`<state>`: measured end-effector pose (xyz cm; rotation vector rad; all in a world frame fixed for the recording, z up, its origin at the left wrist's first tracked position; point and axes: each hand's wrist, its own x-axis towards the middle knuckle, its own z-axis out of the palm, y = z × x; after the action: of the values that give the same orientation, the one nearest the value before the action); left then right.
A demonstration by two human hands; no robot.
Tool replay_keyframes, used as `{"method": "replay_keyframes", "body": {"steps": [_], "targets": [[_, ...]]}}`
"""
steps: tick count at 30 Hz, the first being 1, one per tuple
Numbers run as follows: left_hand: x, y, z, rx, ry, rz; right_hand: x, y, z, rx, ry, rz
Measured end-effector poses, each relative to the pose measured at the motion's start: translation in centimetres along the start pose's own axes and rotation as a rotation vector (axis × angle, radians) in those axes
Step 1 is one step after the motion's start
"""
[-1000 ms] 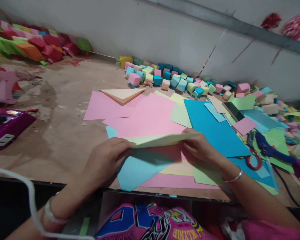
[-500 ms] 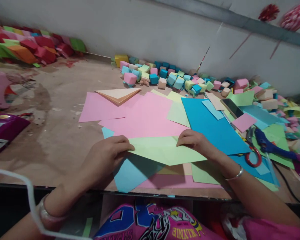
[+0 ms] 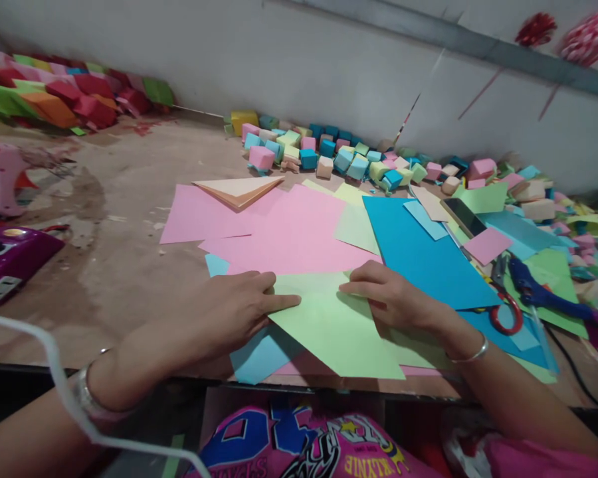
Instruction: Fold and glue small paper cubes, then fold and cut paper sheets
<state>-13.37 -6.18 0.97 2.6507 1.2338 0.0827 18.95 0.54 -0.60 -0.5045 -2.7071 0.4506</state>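
Note:
A light green sheet of paper [image 3: 336, 332] lies before me over other sheets, its near corner slanting down to the table edge. My left hand [image 3: 246, 302] grips its left side, one finger stretched out over the surface and the others curled near the far edge. At the right side my right hand [image 3: 386, 292] has its fingers closed on the sheet, with the fingertips by the far edge. Beneath and behind it are pink paper [image 3: 299, 226], a blue sheet [image 3: 418, 252] and a light blue piece [image 3: 262, 355]. A folded peach paper triangle [image 3: 239, 192] rests on the pink paper.
Several small paper cubes [image 3: 309, 158] line the wall. Red-handled scissors [image 3: 508, 315], a blue glue gun [image 3: 531, 282] and a phone [image 3: 463, 216] lie at right. A purple device [image 3: 17, 265] and pink glue gun [image 3: 0, 176] are at left. A white cable [image 3: 54, 362] crosses the lower left.
The light green sheet has opened out and its near part has come down toward me. My left hand has moved right over the paper; my right hand has shifted slightly left.

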Motion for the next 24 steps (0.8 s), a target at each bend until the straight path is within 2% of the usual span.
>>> {"method": "replay_keyframes", "body": {"steps": [3, 6, 9, 11, 14, 17, 21, 24], "targets": [[0.1, -0.1, -0.1, -0.007, -0.012, -0.005, 0.3, -0.5, -0.1, 0.048, -0.124, -0.002], [0.3, -0.4, -0.1, -0.074, 0.016, 0.0, 0.9, -0.7, 0.3, 0.039, -0.176, 0.082], [0.7, -0.9, -0.1, -0.187, 0.008, -0.04, 1.2, -0.6, 1.2, 0.068, -0.127, 0.229], [0.9, -1.3, -0.1, -0.299, -0.016, -0.095, 1.1, -0.5, 1.5, 0.123, -0.042, 0.284], [0.9, -1.6, -0.3, -0.429, -0.026, -0.202, 0.5, -0.3, 1.7, 0.243, 0.064, 0.304], [0.7, -1.5, -0.4, -0.488, -0.025, -0.31, 0.3, -0.2, 1.5, 0.292, 0.061, 0.3], [0.6, -0.9, -0.5, -0.432, -0.015, -0.404, 0.8, -0.1, 1.2, 0.27, 0.059, 0.347], [0.6, -0.3, -0.6, -0.305, 0.049, -0.439, 1.1, -0.3, 1.2, 0.213, 0.083, 0.471]]}}
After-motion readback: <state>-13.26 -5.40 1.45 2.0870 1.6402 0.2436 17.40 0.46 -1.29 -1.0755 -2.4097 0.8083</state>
